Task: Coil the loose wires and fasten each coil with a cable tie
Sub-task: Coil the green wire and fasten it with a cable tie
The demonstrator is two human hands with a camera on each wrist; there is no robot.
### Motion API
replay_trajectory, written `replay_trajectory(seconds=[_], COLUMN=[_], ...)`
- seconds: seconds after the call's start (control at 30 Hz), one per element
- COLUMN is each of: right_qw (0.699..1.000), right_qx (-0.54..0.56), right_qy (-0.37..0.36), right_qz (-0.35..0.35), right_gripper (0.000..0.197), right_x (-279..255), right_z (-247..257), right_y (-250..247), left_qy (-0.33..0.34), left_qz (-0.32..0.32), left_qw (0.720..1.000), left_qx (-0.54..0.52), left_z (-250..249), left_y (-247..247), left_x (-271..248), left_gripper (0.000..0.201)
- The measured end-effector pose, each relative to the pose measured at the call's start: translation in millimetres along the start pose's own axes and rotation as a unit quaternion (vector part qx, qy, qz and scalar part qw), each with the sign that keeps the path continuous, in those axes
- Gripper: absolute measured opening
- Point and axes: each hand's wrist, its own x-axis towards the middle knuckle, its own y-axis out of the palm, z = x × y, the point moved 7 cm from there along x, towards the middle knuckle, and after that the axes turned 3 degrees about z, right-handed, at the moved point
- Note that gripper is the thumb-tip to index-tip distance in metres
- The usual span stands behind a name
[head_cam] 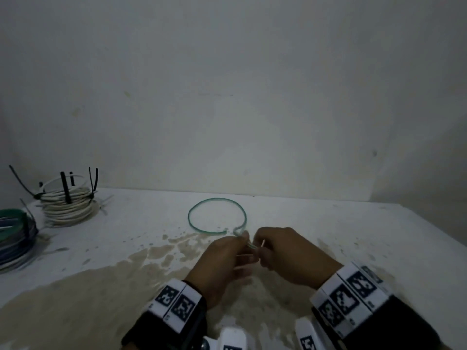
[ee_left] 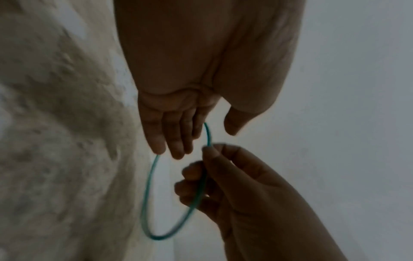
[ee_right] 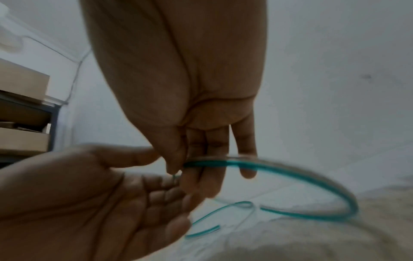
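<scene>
A thin green wire (head_cam: 216, 215) lies in one round loop on the white table (head_cam: 328, 223), and its near part rises into my hands. My left hand (head_cam: 223, 257) holds the wire where the loop closes. In the left wrist view the wire (ee_left: 150, 192) runs between that hand's thumb and forefinger. My right hand (head_cam: 290, 253) pinches the wire (ee_right: 312, 178) between thumb and fingers, right against the left hand (ee_right: 111, 194). A loose wire end (ee_right: 202, 232) lies on the table below. A short pale strip shows between my hands; I cannot tell what it is.
At the far left stands a stack of white wire coils (head_cam: 68, 204) bound with black cable ties. Green and blue coils (head_cam: 14, 238) sit beside it at the edge. A brown stain (head_cam: 101, 286) covers the near table. A wall rises close behind. Shelves with cardboard boxes (ee_right: 22, 106) stand to the left.
</scene>
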Motion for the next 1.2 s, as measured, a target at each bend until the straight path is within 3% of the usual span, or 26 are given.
replay_trajectory(seconds=[0.13,0.27,0.37,0.5,0.63,0.67,0.73,0.8,0.87,0.97,1.07,1.2], right_qw=[0.999,0.987,0.986,0.989,0.958,0.953,0.973,0.992,0.991,0.968,0.949,0.957], right_qx=[0.016,-0.072,-0.102,-0.056,-0.162,-0.184,-0.148,-0.034,0.082,0.176,0.22,0.172], right_qy=[-0.021,0.043,0.104,0.134,0.084,0.078,0.076,0.065,0.058,0.025,0.003,-0.036], right_qz=[0.037,0.139,0.085,-0.01,-0.221,-0.229,-0.16,-0.101,-0.087,-0.177,-0.226,-0.232], right_gripper=[0.014,0.017,0.024,0.029,0.014,0.012,0.024,0.036,0.036,0.013,0.02,0.021], right_x=[-4,-13,-15,-13,-24,-25,-17,-9,-7,-10,-13,-13], right_z=[15,-11,-37,-51,-27,-21,-23,-27,-22,-15,-13,-16], right_y=[2,13,7,-7,-42,-44,-31,-20,-14,-16,-15,-12], left_qy=[0.062,0.08,0.082,0.077,0.078,0.08,0.082,0.074,0.063,0.049,0.04,0.008], left_qz=[-0.07,-0.105,-0.097,-0.065,-0.036,-0.028,-0.02,-0.019,-0.02,-0.019,-0.007,0.016], left_qw=[0.991,0.967,0.959,0.973,0.976,0.974,0.97,0.968,0.967,0.965,0.969,0.974], left_qx=[-0.099,-0.219,-0.254,-0.21,-0.201,-0.21,-0.23,-0.239,-0.246,-0.255,-0.244,-0.224], left_z=[-27,-48,-58,-53,-48,-48,-49,-46,-41,-30,-19,-9], left_y=[-15,-41,-51,-45,-37,-36,-35,-36,-37,-36,-33,-29], left_x=[2,2,-1,-6,-12,-13,-13,-11,-9,-6,-4,-4], left_gripper=[0.026,0.022,0.02,0.019,0.021,0.021,0.02,0.02,0.02,0.019,0.021,0.023])
